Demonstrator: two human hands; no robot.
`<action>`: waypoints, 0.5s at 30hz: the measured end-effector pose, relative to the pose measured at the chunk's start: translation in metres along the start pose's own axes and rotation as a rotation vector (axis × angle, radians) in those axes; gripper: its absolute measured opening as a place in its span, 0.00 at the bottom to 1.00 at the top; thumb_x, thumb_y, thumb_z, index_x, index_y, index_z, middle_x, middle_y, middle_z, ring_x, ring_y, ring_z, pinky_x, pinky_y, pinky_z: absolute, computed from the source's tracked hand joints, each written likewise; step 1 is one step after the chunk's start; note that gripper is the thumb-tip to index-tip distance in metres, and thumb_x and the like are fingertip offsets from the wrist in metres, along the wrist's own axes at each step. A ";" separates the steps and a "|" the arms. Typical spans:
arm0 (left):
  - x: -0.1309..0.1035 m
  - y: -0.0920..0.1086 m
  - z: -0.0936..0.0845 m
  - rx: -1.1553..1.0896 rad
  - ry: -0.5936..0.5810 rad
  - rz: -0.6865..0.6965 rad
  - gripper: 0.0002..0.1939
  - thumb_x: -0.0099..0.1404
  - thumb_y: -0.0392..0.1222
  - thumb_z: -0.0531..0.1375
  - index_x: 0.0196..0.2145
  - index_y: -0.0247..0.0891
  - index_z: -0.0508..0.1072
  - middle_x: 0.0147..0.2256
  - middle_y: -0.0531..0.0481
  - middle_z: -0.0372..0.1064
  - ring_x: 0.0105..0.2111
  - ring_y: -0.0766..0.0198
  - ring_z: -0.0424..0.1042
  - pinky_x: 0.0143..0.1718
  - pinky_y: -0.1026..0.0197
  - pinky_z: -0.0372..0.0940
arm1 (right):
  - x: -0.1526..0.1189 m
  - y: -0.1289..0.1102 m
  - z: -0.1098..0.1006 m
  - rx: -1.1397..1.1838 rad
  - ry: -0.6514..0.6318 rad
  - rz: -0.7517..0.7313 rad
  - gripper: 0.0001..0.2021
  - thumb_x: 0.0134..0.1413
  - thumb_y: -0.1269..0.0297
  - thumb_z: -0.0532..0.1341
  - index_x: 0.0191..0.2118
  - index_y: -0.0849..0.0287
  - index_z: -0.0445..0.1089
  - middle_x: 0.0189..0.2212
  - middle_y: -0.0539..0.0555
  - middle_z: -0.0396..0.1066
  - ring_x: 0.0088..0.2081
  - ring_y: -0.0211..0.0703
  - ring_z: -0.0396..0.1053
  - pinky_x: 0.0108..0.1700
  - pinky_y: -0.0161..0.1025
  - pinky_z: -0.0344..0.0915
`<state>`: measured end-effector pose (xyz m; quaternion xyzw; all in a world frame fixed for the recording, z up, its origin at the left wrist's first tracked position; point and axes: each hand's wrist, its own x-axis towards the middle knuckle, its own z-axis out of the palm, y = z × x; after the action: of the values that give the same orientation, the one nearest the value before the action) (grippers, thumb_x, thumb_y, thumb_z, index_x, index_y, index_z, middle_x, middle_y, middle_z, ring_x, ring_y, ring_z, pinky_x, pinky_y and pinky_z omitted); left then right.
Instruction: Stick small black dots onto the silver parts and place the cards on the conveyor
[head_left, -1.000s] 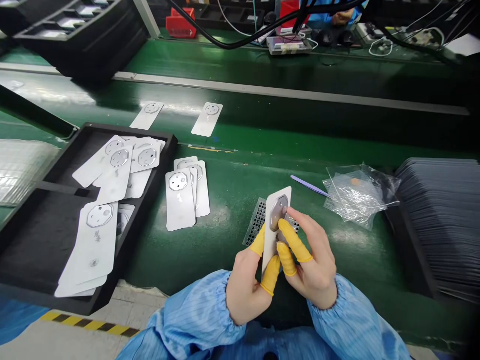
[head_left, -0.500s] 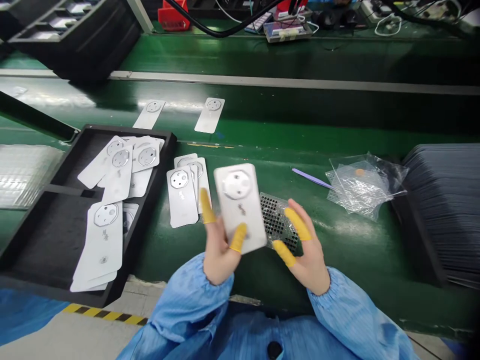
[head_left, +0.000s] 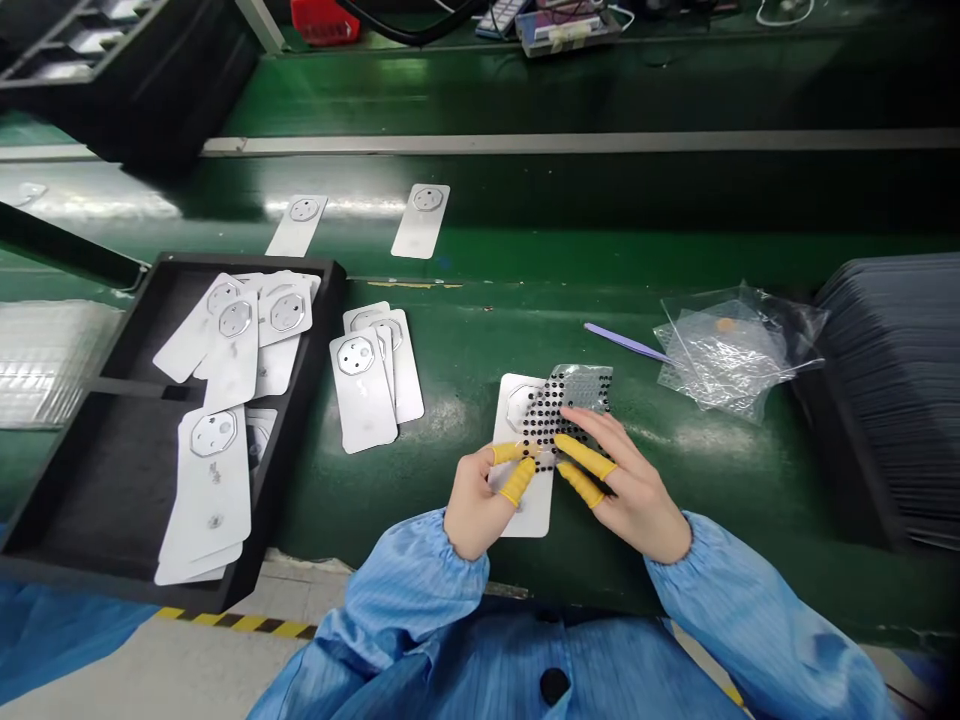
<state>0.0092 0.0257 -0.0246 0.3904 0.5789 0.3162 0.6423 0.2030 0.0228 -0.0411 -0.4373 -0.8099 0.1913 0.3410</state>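
A white phone back cover (head_left: 531, 512) lies on the green bench in front of me, its camera ring partly hidden. Over its right side is a clear sheet of black dot stickers (head_left: 546, 415), slightly bent. My left hand (head_left: 480, 497) pinches the sheet's lower left edge between yellow-capped thumb and finger. On the sheet's right side, my right hand (head_left: 634, 490) grips it, with yellow-capped fingers close together at its lower edge. Whether either hand has a single dot is too small to see.
Left of my hands are stacked phone back covers (head_left: 365, 400). A black tray (head_left: 82, 480) with more covers stands further left. Purple tweezers (head_left: 624, 342) lie near clear plastic bags (head_left: 739, 355). Stacked grey sheets (head_left: 900, 400) stand at right; two covers lie further back.
The phone back cover that my left hand held up now lies on the bench. Both hands have come together on the dot sheet, which has been lifted over the cover.
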 end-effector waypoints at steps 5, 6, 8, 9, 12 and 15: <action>-0.003 -0.004 0.004 -0.054 -0.016 0.042 0.22 0.55 0.49 0.66 0.42 0.30 0.77 0.42 0.39 0.77 0.38 0.53 0.77 0.37 0.57 0.73 | 0.014 -0.011 -0.008 0.113 0.058 0.048 0.16 0.56 0.72 0.60 0.51 0.56 0.66 0.50 0.60 0.69 0.52 0.47 0.68 0.51 0.51 0.71; -0.004 -0.004 0.005 -0.063 -0.024 0.039 0.22 0.55 0.49 0.66 0.43 0.30 0.77 0.41 0.39 0.77 0.37 0.53 0.77 0.37 0.57 0.73 | 0.015 -0.012 -0.006 0.115 0.100 0.041 0.14 0.56 0.73 0.60 0.49 0.56 0.67 0.46 0.58 0.71 0.49 0.45 0.70 0.50 0.49 0.72; -0.004 -0.004 0.009 -0.086 -0.024 0.026 0.22 0.56 0.49 0.66 0.43 0.30 0.76 0.39 0.40 0.78 0.34 0.55 0.77 0.35 0.58 0.73 | 0.016 -0.012 0.000 0.123 0.148 0.021 0.13 0.56 0.74 0.59 0.47 0.55 0.68 0.42 0.55 0.71 0.45 0.43 0.71 0.49 0.48 0.72; -0.004 -0.004 0.010 -0.096 -0.015 0.021 0.22 0.56 0.49 0.65 0.43 0.30 0.76 0.38 0.41 0.78 0.33 0.55 0.77 0.34 0.59 0.72 | 0.016 -0.011 0.004 0.132 0.154 0.017 0.13 0.57 0.74 0.59 0.47 0.54 0.68 0.42 0.55 0.71 0.45 0.43 0.71 0.50 0.48 0.71; -0.003 -0.009 0.008 -0.090 0.027 0.039 0.21 0.56 0.49 0.65 0.42 0.29 0.77 0.37 0.41 0.78 0.34 0.54 0.77 0.35 0.58 0.72 | 0.016 -0.007 0.013 0.150 0.154 0.030 0.15 0.56 0.76 0.58 0.47 0.53 0.67 0.43 0.55 0.71 0.45 0.43 0.70 0.54 0.48 0.69; -0.011 -0.015 0.005 0.019 0.037 0.107 0.18 0.57 0.48 0.65 0.41 0.33 0.78 0.37 0.44 0.78 0.38 0.50 0.76 0.37 0.55 0.72 | 0.015 -0.018 0.011 0.089 0.166 0.037 0.13 0.57 0.76 0.56 0.45 0.57 0.67 0.42 0.56 0.72 0.44 0.43 0.71 0.50 0.44 0.72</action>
<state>0.0120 0.0082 -0.0326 0.4210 0.5720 0.3518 0.6098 0.1788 0.0260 -0.0323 -0.4509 -0.7614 0.1962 0.4224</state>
